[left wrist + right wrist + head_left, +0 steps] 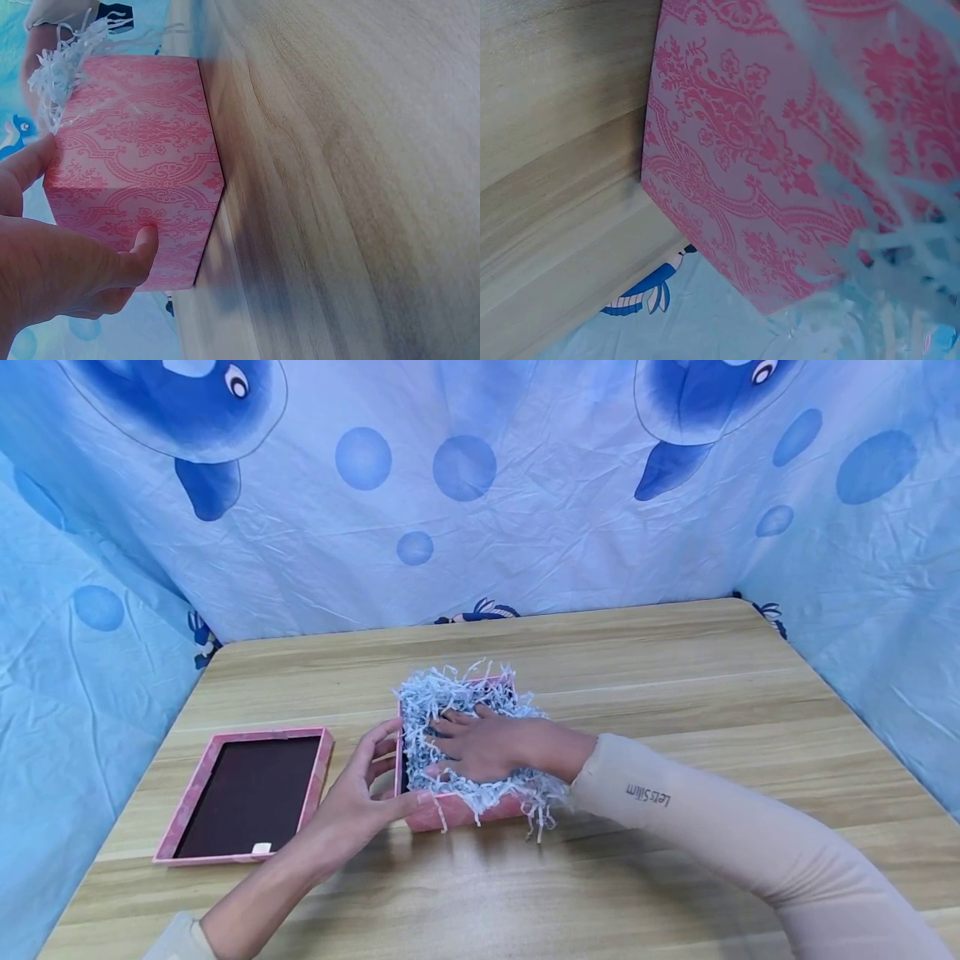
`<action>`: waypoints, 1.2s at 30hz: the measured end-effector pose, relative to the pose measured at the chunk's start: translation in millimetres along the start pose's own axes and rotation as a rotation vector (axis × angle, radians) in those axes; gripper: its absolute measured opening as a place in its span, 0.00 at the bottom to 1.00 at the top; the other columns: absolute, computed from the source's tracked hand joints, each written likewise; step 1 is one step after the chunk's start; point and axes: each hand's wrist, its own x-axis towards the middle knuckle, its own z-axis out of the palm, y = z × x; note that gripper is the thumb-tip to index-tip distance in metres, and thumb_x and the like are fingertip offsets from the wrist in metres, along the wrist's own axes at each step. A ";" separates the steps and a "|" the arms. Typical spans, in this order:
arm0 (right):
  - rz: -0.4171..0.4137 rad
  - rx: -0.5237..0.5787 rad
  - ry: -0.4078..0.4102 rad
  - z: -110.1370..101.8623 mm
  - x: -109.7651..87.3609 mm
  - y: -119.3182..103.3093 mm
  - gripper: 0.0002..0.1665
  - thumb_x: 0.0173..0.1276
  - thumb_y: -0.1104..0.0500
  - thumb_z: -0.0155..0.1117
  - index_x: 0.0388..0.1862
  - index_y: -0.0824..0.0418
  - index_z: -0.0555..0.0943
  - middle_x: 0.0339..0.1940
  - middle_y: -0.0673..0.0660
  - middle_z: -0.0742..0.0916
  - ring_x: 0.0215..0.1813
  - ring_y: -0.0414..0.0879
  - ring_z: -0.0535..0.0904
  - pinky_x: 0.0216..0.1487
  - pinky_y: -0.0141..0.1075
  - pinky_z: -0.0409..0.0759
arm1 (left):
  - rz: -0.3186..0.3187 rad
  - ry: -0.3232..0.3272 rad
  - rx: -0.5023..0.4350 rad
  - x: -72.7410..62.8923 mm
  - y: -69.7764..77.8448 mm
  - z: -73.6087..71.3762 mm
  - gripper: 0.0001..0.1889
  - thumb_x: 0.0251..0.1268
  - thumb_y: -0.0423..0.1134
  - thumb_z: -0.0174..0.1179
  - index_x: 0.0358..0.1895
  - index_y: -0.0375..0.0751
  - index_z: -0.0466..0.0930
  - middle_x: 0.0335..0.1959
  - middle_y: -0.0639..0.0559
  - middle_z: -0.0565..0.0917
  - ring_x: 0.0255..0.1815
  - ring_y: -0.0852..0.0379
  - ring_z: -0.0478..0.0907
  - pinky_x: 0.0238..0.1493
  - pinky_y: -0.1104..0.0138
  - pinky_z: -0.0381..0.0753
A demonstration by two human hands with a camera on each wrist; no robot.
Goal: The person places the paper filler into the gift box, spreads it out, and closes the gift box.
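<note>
Pressing with spread fingers, one right hand (483,747) covers pale-blue shredded paper (435,689) filling one pink, floral-patterned rectangular box (142,142), its near-left corner gripped by one left hand (367,789); leftward, one shallow pink dark-lined lid (251,797) lies apart.

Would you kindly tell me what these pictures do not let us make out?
Bottom of the patterned pink box, head view: hidden by shredded paper and the right hand.
Print, if any, on the white tag in the pink lid, head view: too small to read.
Left sleeve, head view: mostly cut off by the bottom edge.
Nearest paper strands, right wrist view: blurred.
</note>
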 end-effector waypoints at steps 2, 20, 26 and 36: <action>-0.005 0.025 0.014 -1.7 -2.5 0.3 0.39 0.74 0.31 0.26 0.78 0.45 0.46 0.79 0.48 0.44 0.78 0.46 0.32 0.75 0.51 0.33 | 0.004 0.002 0.002 0.0 -0.2 0.1 0.47 0.55 0.45 0.71 0.74 0.58 0.48 0.69 0.46 0.58 0.73 0.42 0.55 0.68 0.44 0.60; -0.152 0.110 0.198 -12.5 -55.1 9.8 0.38 0.75 0.33 0.31 0.78 0.38 0.39 0.79 0.44 0.40 0.78 0.46 0.32 0.72 0.60 0.31 | -0.013 0.008 0.014 -0.6 1.6 0.3 0.47 0.55 0.44 0.71 0.73 0.59 0.49 0.69 0.45 0.58 0.73 0.42 0.55 0.68 0.44 0.60; -0.173 0.098 0.251 -12.3 -70.7 13.3 0.39 0.76 0.34 0.35 0.79 0.40 0.39 0.79 0.46 0.41 0.78 0.46 0.33 0.72 0.59 0.26 | -0.010 0.004 0.009 -0.4 1.9 0.5 0.47 0.55 0.44 0.71 0.73 0.59 0.49 0.69 0.46 0.58 0.73 0.42 0.55 0.69 0.43 0.59; -0.184 0.083 0.293 -17.1 -94.9 19.6 0.46 0.72 0.34 0.45 0.78 0.40 0.36 0.79 0.46 0.41 0.79 0.44 0.35 0.73 0.59 0.28 | 0.005 0.008 -0.005 0.5 0.8 0.6 0.47 0.55 0.42 0.71 0.73 0.58 0.49 0.69 0.45 0.59 0.72 0.43 0.56 0.69 0.44 0.59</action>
